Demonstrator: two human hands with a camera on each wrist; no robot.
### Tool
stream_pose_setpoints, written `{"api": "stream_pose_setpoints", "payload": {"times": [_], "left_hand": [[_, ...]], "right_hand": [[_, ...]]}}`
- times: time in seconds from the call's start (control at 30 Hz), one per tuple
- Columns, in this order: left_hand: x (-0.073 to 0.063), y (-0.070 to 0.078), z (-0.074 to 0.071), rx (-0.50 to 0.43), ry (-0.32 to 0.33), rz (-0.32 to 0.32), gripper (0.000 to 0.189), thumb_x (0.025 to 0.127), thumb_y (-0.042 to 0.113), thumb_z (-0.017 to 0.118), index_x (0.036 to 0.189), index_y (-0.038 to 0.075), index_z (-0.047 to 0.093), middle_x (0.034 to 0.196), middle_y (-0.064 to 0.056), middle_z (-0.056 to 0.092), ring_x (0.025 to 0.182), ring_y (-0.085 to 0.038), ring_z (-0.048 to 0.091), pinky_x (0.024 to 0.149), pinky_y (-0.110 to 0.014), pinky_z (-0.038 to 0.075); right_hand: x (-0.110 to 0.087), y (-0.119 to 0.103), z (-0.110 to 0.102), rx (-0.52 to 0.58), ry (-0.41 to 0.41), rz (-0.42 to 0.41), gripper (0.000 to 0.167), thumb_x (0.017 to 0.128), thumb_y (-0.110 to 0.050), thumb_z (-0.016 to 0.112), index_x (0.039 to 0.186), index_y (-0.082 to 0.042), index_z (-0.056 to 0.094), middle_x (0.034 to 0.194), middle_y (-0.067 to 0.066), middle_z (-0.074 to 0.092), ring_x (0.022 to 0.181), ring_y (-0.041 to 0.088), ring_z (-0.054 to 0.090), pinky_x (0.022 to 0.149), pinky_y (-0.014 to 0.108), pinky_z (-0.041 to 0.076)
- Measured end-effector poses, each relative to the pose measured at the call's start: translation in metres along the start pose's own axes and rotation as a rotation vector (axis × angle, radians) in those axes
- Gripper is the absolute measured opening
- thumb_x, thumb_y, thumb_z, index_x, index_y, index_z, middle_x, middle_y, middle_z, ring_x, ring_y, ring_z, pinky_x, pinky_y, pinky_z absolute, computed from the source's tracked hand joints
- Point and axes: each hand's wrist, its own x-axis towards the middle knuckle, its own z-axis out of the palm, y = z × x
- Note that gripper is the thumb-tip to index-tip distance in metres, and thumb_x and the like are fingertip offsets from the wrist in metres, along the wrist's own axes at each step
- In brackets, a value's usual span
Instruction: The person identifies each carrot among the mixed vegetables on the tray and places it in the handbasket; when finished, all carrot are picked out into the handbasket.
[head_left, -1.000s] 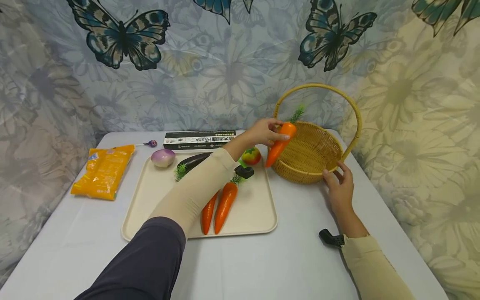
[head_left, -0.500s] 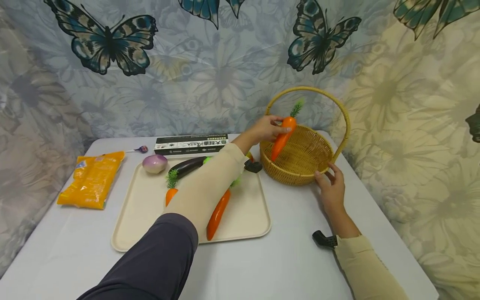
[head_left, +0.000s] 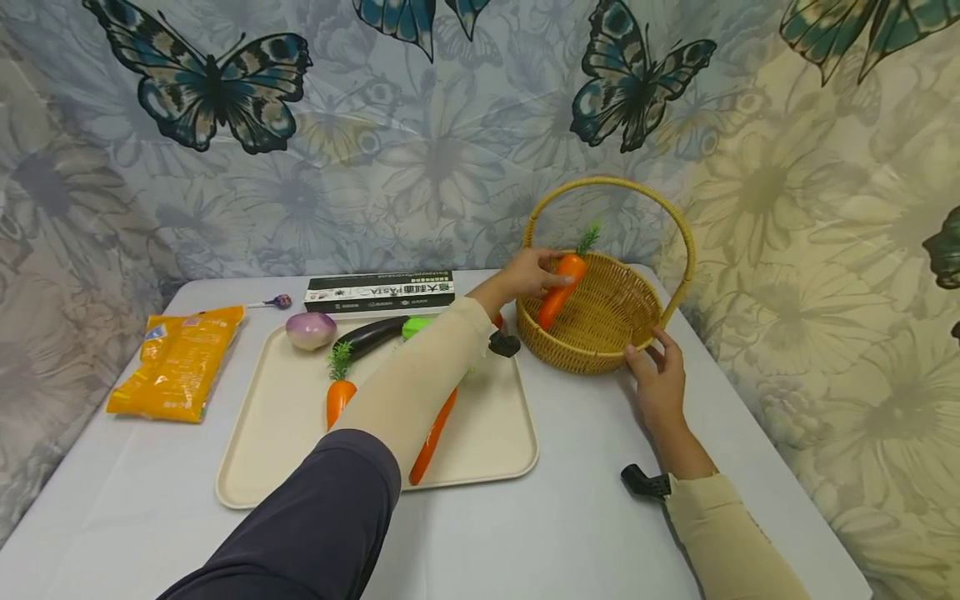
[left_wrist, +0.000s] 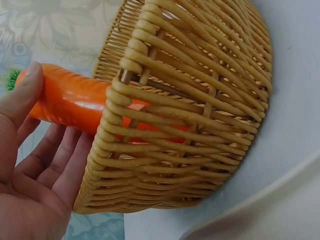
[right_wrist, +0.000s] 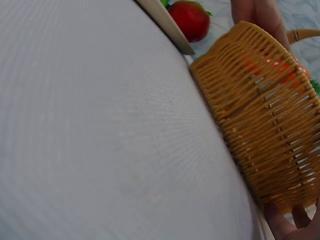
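My left hand [head_left: 531,273] holds an orange carrot [head_left: 572,268] by its thick upper end, its green top sticking up. The carrot's lower part is inside the yellow wicker basket [head_left: 581,360]; in the left wrist view its orange body [left_wrist: 70,95] passes below the rim and shows through the weave. My right hand [head_left: 662,392] grips the basket's near right side, by the foot of the handle, with thumb and fingers at the wall. In the right wrist view the fingertips of the right hand [right_wrist: 295,227] touch the basket's lower side.
Left of the basket lies a cream tray [head_left: 487,450] with an eggplant [head_left: 375,335], two carrots and a purple onion [head_left: 311,331]. A red fruit [right_wrist: 190,21] sits by the tray's edge. Behind are a pasta box [head_left: 379,292] and lollipop [head_left: 281,301]; an orange bag [head_left: 180,364] lies left.
My left hand has moved the carrot over the rim and lowered it into the basket. The right hand stays on the basket. The head view has shifted slightly.
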Motion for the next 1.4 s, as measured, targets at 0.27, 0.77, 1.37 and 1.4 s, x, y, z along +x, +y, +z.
{"api": "stream_pose_setpoints", "payload": {"times": [0.27,0.77,1.37,1.4], "left_hand": [[-0.003,-0.003,0.0,0.019,0.051,0.037,0.065,0.083,0.028,0.079,0.141,0.012,0.053,0.117,-0.008,0.059,0.093,-0.019,0.065,0.069,-0.028,0.058],[-0.008,-0.008,-0.003,0.051,0.125,0.059,0.06,0.079,0.029,0.083,0.134,0.016,0.06,0.108,-0.004,0.062,0.088,-0.017,0.064,0.068,-0.028,0.057],[-0.049,-0.012,-0.027,-0.07,0.072,0.197,0.05,0.083,0.03,0.078,0.13,0.022,0.063,0.111,-0.003,0.062,0.097,-0.022,0.063,0.079,-0.037,0.056],[-0.054,-0.011,-0.03,-0.053,0.075,0.201,0.05,0.084,0.03,0.078,0.13,0.022,0.063,0.11,-0.004,0.062,0.096,-0.022,0.062,0.078,-0.037,0.057]], "right_hand": [[0.001,0.001,0.0,0.0,0.005,0.001,0.066,0.095,-0.036,0.064,0.15,-0.015,0.034,0.155,0.001,0.025,0.137,0.025,0.034,0.1,0.027,0.044],[0.0,0.0,0.002,0.011,0.0,0.014,0.067,0.094,-0.036,0.066,0.151,-0.017,0.034,0.154,-0.001,0.025,0.136,0.023,0.035,0.101,0.03,0.044],[0.001,0.002,0.003,0.032,-0.005,0.004,0.065,0.095,-0.03,0.065,0.15,-0.015,0.033,0.154,0.0,0.025,0.136,0.023,0.036,0.1,0.026,0.044],[0.002,0.002,0.003,0.033,-0.007,0.001,0.065,0.095,-0.03,0.065,0.15,-0.014,0.033,0.154,0.0,0.025,0.136,0.023,0.035,0.099,0.025,0.044]]}}
